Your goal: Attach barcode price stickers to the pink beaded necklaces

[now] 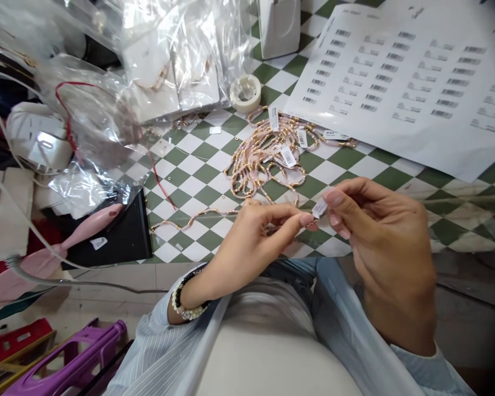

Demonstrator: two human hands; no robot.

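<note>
Above the table's [202, 181] near edge, your left hand [264, 236] pinched a string of beads [312, 222], fingertips nearly together. Your right hand [383, 236] pinched a small white tag [319, 207] just beside it.

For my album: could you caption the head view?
Left hand pinching a bead strand, right hand a white tag, near a bead pile.

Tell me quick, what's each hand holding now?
Left hand: closed, pinching a beaded strand.
Right hand: closed, pinching a small white tag.
</note>
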